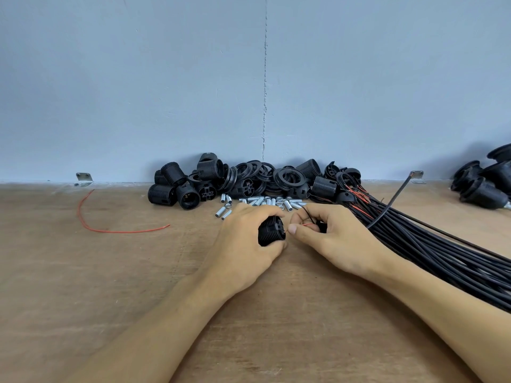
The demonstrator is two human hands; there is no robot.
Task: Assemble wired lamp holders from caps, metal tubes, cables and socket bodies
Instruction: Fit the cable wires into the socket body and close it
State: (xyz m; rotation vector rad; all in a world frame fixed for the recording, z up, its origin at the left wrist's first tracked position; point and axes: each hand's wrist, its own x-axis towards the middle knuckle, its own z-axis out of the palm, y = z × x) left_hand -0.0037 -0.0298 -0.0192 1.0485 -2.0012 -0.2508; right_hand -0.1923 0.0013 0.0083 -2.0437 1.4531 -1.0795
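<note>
Wooden table meets a blue wall, with two metal brackets at the joint. Left hand curls its fingers round one socket body at the table middle. Right hand pinches one red lead beside it. One loose red wire lies at the left.
</note>
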